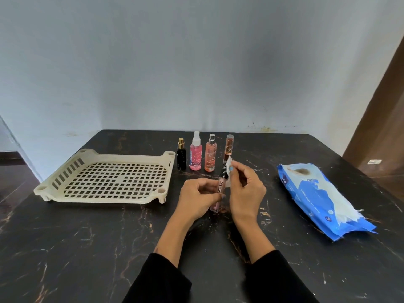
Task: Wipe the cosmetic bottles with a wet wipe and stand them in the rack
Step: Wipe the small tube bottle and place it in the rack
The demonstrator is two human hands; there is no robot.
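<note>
Black marble table below grey wall; left hand gripping lip gloss, right hand pinching wipe.

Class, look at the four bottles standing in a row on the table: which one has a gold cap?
The black bottle, leftmost in the row and nearest the rack. It is also the shortest; the other three hold pink or orange liquid.

Soft, even daylight fills the scene — moderately bright, with no hard glare, only a faint sheen on the dark marbled tabletop. A broad grey shadow smudges the pale wall toward the upper right, and the shadows under the hands are weak. The wide-angle lens bows the tabletop edges and door frame outward — detail softens slightly toward the corners, while the centre stays sharp.
</note>
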